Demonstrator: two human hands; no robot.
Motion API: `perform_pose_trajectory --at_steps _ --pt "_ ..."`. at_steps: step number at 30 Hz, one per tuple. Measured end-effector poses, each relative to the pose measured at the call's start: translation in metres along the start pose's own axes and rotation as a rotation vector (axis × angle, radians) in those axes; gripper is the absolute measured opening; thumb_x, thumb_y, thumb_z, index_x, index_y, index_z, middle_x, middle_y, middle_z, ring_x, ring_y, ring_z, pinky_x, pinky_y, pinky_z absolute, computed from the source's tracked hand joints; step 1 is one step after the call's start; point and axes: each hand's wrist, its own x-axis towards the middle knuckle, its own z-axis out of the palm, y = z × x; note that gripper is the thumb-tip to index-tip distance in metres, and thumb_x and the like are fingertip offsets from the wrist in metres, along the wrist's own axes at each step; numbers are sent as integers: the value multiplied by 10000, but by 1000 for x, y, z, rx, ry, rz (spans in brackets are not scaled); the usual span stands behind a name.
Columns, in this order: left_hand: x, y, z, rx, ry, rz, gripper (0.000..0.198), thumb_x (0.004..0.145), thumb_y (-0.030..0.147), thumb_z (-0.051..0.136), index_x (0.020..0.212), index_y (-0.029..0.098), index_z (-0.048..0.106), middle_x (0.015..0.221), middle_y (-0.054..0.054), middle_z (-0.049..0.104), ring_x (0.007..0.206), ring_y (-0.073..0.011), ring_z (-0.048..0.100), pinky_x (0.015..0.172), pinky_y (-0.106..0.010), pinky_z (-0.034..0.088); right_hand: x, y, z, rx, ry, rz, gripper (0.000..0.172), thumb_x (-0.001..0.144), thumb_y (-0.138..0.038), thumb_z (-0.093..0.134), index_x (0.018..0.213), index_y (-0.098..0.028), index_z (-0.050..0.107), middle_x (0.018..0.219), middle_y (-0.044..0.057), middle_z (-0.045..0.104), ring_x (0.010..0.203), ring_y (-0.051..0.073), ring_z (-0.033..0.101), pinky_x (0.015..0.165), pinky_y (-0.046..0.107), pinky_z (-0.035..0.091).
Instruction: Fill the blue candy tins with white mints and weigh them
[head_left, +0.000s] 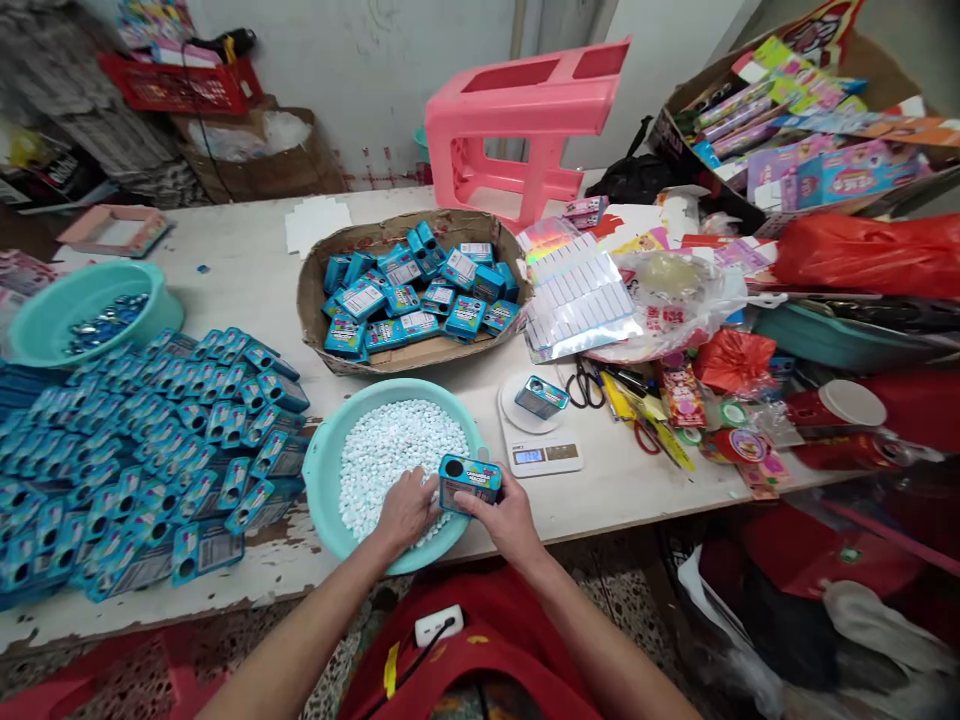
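Note:
My right hand [507, 517] grips a small blue box [469, 481] over the near rim of a teal bowl [322, 462] full of small white pellets [390, 450]. My left hand [406, 508] rests in the pellets with its fingers curled down into them, right beside the box. What those fingers hold is hidden. Another blue box [541, 397] sits on a small white digital scale [536, 440] just right of the bowl.
Many flat blue boxes [150, 450] lie heaped at the left. A cardboard tray [309, 300] of filled blue boxes stands behind the bowl. Scissors [585, 383], bags, packets and a pink stool [525, 120] crowd the right and back. A second teal bowl [52, 310] is far left.

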Motion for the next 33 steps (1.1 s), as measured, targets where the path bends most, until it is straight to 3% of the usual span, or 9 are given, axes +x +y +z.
perform_pose_trajectory --at_steps 4,8,12,16,19,25,29,33 --pt "3 -17 -8 -277 117 -132 161 764 373 558 757 220 610 821 -66 570 814 -249 544 715 -352 408 3 1 1 1 13 -7 400 678 -362 756 998 -186 591 922 27 673 848 190 606 793 323 495" --pt "12 -27 -27 -607 235 -266 316 805 503 472 754 198 538 723 -37 540 650 -182 538 559 -283 413 7 -1 6 -99 20 -99 350 741 -385 701 1013 -198 583 948 32 661 884 197 596 819 327 479" --pt "8 -9 -66 -1009 320 -289 346 821 541 433 806 200 490 694 4 502 486 -105 454 397 -216 309 13 0 22 -316 -28 -263 295 765 -373 683 984 -198 590 925 42 624 886 210 582 806 332 465" --pt "3 20 -96 -1611 462 -145 221 757 383 606 769 185 508 722 10 526 555 -95 520 451 -202 369 18 4 44 -523 -112 -385 290 745 -306 707 989 -197 595 951 55 609 923 228 574 823 349 451" --pt "7 27 -98 -1665 563 -107 172 756 311 626 777 183 513 708 19 542 617 -106 567 561 -219 437 21 5 56 -582 -160 -403 292 747 -297 704 1001 -203 596 952 55 613 929 233 577 823 355 454" --pt "13 17 -89 -1582 718 -179 180 766 329 622 759 179 523 677 32 555 589 -97 564 665 -257 459 21 3 63 -648 -199 -450 286 756 -296 692 1014 -223 591 959 59 616 930 242 577 812 360 458" --pt "13 14 -87 -1539 722 -254 202 752 344 647 770 172 543 705 20 577 560 -91 547 577 -232 435 24 3 62 -666 -266 -442 279 758 -283 686 1016 -231 593 967 59 620 931 245 580 810 362 458" --pt "13 17 -84 -1543 663 -244 219 757 361 647 764 171 538 665 28 556 507 -88 521 492 -222 401 28 2 59 -661 -198 -417 286 753 -284 688 1016 -227 592 967 59 616 932 247 578 808 364 453"
